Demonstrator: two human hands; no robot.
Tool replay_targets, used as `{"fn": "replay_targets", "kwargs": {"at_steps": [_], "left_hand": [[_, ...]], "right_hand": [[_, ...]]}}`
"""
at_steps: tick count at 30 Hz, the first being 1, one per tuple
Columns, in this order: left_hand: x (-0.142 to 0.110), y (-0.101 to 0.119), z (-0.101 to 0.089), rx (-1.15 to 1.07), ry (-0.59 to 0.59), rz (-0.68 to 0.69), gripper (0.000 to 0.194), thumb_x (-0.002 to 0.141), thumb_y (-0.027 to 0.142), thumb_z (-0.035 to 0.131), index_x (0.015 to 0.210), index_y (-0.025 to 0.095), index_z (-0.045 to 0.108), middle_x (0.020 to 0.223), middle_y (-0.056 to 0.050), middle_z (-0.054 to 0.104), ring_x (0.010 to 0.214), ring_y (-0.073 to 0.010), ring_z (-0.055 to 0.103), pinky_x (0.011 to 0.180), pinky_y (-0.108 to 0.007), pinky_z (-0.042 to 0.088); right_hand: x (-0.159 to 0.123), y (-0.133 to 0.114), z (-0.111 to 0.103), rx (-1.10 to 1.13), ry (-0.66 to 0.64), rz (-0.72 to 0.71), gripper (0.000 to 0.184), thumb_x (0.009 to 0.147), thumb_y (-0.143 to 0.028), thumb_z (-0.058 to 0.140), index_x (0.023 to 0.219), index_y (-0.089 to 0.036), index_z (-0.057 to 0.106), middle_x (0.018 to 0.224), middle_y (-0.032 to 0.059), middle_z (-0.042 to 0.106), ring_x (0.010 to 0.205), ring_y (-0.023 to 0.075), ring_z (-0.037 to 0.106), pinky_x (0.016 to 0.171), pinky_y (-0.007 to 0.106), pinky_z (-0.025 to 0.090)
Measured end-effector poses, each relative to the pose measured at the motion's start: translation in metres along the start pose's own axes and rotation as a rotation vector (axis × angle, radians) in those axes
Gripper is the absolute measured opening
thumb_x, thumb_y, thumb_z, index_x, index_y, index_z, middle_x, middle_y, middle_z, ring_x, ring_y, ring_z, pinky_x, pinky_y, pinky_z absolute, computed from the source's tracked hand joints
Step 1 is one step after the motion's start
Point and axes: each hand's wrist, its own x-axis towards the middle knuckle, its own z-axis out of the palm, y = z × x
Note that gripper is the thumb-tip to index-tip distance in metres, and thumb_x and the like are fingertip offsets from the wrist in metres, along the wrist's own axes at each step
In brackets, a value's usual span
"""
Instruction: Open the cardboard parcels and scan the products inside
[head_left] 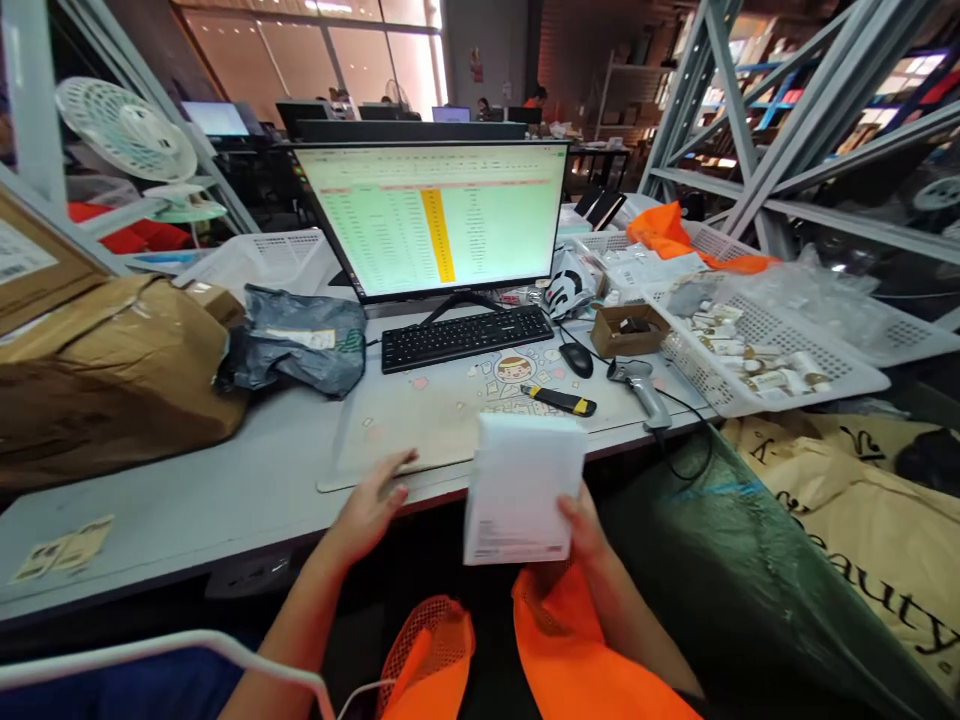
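Observation:
My right hand (583,525) grips a white box (523,490) by its right edge, thumb on the face that is turned to me. Small print runs along the lower part of that face; it is too blurred to read. The box is held just off the desk's front edge. To its left, my left hand (369,508) is empty, fingers apart, close to the edge of the desk mat (397,440). Beyond the box a black and yellow utility knife (559,401) lies on the mat, and a grey barcode scanner (641,390) rests to the right.
A monitor (495,230) with a spreadsheet stands behind a keyboard (465,338) and a mouse (576,359). At left are a grey plastic parcel (300,340) and a large brown package (112,370). White baskets (697,365) with small items and a small carton (628,330) stand right.

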Motion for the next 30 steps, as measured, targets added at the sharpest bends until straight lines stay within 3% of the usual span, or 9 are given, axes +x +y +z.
{"fn": "replay_targets", "kwargs": {"at_steps": [4,6,8,10,13,17,21,25,30], "left_hand": [[0.011,-0.051,-0.03,0.496,0.356,-0.16,0.088,0.091,0.071,0.041,0.143,0.003,0.063,0.149,-0.028,0.057,0.154,-0.0435,0.038,0.131,-0.06,0.026],[0.01,-0.071,-0.034,0.613,0.385,-0.271,0.092,0.094,0.069,0.036,0.149,-0.001,0.058,0.155,-0.031,0.05,0.159,-0.0463,0.026,0.131,-0.063,0.023],[0.007,-0.081,-0.032,0.652,0.335,-0.332,0.093,0.097,0.07,0.034,0.155,-0.001,0.052,0.16,-0.031,0.044,0.161,-0.0478,0.02,0.13,-0.065,0.023],[0.007,-0.081,-0.029,0.66,0.294,-0.353,0.093,0.098,0.07,0.032,0.157,0.001,0.051,0.163,-0.03,0.041,0.161,-0.0484,0.02,0.13,-0.065,0.025],[0.01,-0.075,-0.026,0.665,0.279,-0.398,0.09,0.099,0.07,0.033,0.155,0.003,0.054,0.163,-0.029,0.042,0.16,-0.049,0.021,0.129,-0.065,0.026],[0.012,-0.068,-0.029,0.656,0.263,-0.411,0.084,0.1,0.064,0.035,0.154,0.003,0.056,0.163,-0.028,0.043,0.158,-0.0471,0.029,0.127,-0.065,0.029],[0.011,-0.065,-0.032,0.665,0.23,-0.397,0.088,0.1,0.066,0.031,0.154,0.001,0.055,0.163,-0.029,0.043,0.155,-0.0471,0.034,0.127,-0.064,0.03],[0.01,-0.063,-0.032,0.677,0.212,-0.396,0.094,0.098,0.071,0.026,0.154,0.001,0.055,0.163,-0.03,0.042,0.155,-0.0472,0.035,0.127,-0.064,0.03],[0.011,-0.059,-0.031,0.703,0.208,-0.401,0.098,0.095,0.074,0.022,0.154,0.002,0.054,0.162,-0.03,0.043,0.154,-0.0474,0.036,0.125,-0.064,0.032]], "right_hand": [[-0.018,-0.022,-0.08,0.094,0.464,-0.069,0.051,0.069,-0.055,0.082,0.11,-0.025,0.073,0.098,0.0074,0.082,0.09,0.032,0.078,0.087,0.055,0.065],[-0.024,-0.036,-0.107,0.103,0.635,-0.146,0.043,0.075,-0.056,0.074,0.107,-0.027,0.073,0.097,0.0063,0.082,0.09,0.0312,0.078,0.086,0.054,0.066],[-0.026,-0.046,-0.119,0.108,0.775,-0.212,0.041,0.079,-0.058,0.067,0.108,-0.03,0.074,0.1,0.0043,0.082,0.092,0.03,0.078,0.086,0.054,0.066],[-0.023,-0.051,-0.118,0.107,0.834,-0.277,0.045,0.082,-0.06,0.062,0.114,-0.031,0.073,0.104,0.0031,0.082,0.098,0.0293,0.078,0.09,0.054,0.066],[-0.01,-0.051,-0.098,0.124,0.763,-0.315,0.051,0.083,-0.062,0.058,0.121,-0.031,0.071,0.111,0.0032,0.081,0.106,0.0295,0.077,0.094,0.055,0.065],[0.01,-0.047,-0.066,0.238,0.713,-0.212,0.05,0.082,-0.063,0.061,0.117,-0.029,0.072,0.117,0.0035,0.08,0.111,0.0284,0.076,0.097,0.053,0.065],[0.02,-0.043,-0.047,0.273,0.706,-0.167,0.051,0.081,-0.062,0.062,0.114,-0.025,0.073,0.115,0.0056,0.08,0.114,0.0292,0.075,0.101,0.052,0.063],[0.017,-0.041,-0.043,0.235,0.688,-0.204,0.054,0.082,-0.064,0.061,0.115,-0.023,0.073,0.116,0.0073,0.08,0.113,0.0296,0.075,0.101,0.051,0.063],[0.003,-0.044,-0.055,0.21,0.693,-0.22,0.054,0.08,-0.064,0.065,0.112,-0.022,0.073,0.108,0.0072,0.081,0.108,0.0306,0.076,0.098,0.053,0.064]]}}
